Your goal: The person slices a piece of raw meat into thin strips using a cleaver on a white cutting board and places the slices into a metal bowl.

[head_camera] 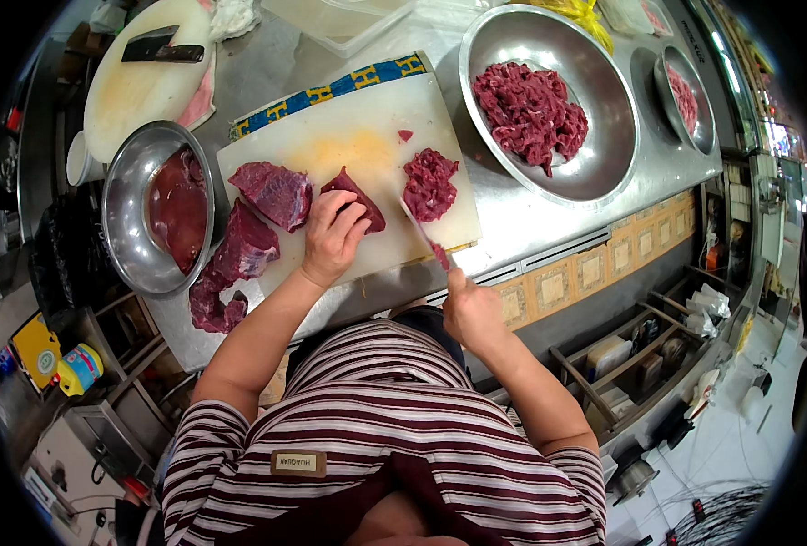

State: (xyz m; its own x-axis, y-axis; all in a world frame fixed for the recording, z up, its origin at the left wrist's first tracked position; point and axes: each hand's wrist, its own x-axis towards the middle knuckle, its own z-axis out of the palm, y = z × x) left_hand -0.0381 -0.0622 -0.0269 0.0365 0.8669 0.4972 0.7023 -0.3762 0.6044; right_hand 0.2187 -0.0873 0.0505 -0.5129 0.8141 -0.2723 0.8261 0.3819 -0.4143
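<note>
My left hand rests with curled fingers on a small dark-red piece of raw meat, holding it on the white cutting board. A knife is in my right hand; its blade points away from me, and a shred of meat sticks to it near the handle. Just beyond the blade lies a pile of sliced meat, with a small scrap above it. Left of my left hand sit a larger meat chunk and a long piece that hangs over the board's left edge.
A large steel bowl with cut meat stands at right, a smaller bowl beyond it. At left another steel bowl holds a smooth dark-red piece. A cleaver lies on a round board. The steel table's front edge is near my waist.
</note>
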